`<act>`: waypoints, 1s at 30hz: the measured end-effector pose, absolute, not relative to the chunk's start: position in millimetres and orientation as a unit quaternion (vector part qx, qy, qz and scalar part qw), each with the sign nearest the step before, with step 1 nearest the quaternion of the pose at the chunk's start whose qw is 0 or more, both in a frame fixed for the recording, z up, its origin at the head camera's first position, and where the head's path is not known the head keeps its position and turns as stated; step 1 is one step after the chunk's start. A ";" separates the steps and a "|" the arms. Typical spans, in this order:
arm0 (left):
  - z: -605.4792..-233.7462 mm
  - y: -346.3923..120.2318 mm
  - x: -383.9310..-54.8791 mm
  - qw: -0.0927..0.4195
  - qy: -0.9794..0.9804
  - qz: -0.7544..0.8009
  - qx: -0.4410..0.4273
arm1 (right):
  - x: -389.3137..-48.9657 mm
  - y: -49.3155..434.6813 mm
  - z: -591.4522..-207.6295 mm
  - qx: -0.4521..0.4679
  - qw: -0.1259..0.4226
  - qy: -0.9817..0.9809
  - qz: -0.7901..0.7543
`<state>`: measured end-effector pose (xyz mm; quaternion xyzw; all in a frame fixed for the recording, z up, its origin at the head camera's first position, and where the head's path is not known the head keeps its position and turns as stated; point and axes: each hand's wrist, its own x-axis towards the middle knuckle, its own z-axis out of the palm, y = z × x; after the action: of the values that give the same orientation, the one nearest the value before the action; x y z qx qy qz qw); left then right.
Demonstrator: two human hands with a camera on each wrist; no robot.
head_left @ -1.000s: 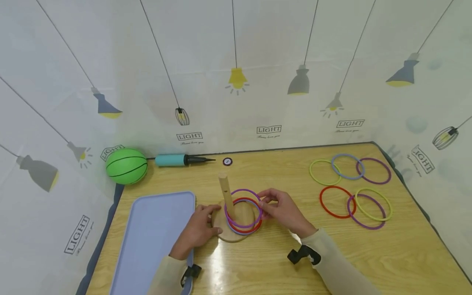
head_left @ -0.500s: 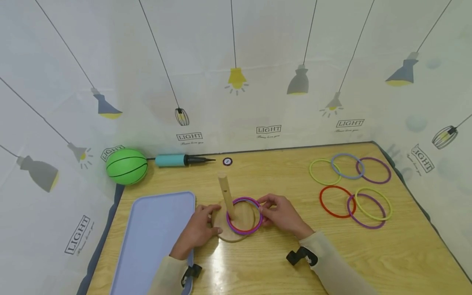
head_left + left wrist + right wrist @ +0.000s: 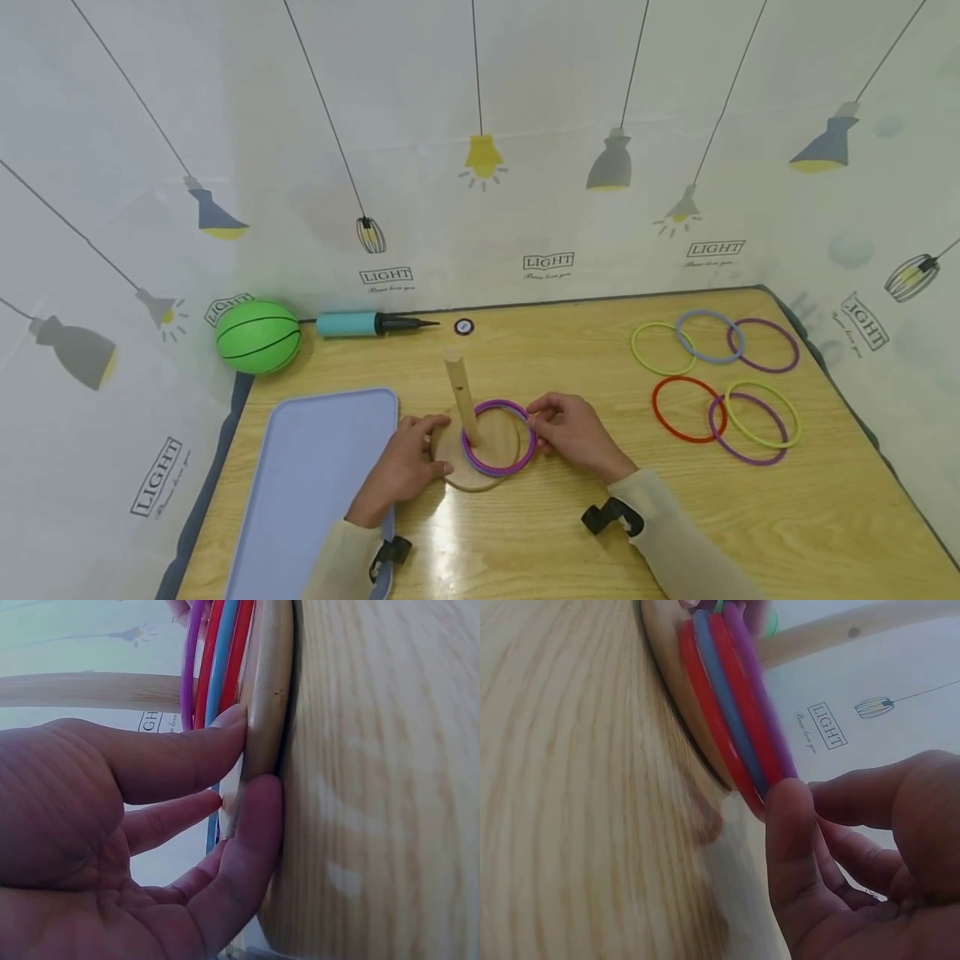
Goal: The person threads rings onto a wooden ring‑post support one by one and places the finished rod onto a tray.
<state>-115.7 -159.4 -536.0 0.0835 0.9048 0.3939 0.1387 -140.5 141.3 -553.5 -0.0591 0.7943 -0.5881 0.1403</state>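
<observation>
A wooden peg (image 3: 461, 396) rises from a round wooden base (image 3: 495, 440). Around the peg sits a stack of rings: purple (image 3: 762, 690) on top, then red (image 3: 743, 686), blue (image 3: 726, 701), and another red (image 3: 708, 697) lowest. The stack lies off-centre, its right side reaching past the base's edge. My left hand (image 3: 405, 462) grips the base's left edge, thumb on top and a finger against the rim in the left wrist view. On the opposite side, my right hand (image 3: 576, 435) pinches the purple ring at its edge with thumb and finger.
A blue tray (image 3: 315, 483) lies left of the base. Behind are a green ball (image 3: 258, 337), a teal hand pump (image 3: 348, 324) and a small dark disc (image 3: 464, 327). Several loose rings, including a red one (image 3: 654, 408), overlap at the right.
My right hand has lowered the purple ring, which was above the others, onto the stack round the peg. My left hand has stayed on the base.
</observation>
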 end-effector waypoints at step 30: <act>-539.8 -160.0 -116.5 0.140 0.904 0.397 0.081 | -145.7 235.3 -523.7 -0.083 0.035 0.857 -0.507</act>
<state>-116.5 -160.0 -539.8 0.0806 0.9038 0.3965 0.1396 -145.7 235.3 -523.7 -0.0834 0.8570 -0.5074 0.0346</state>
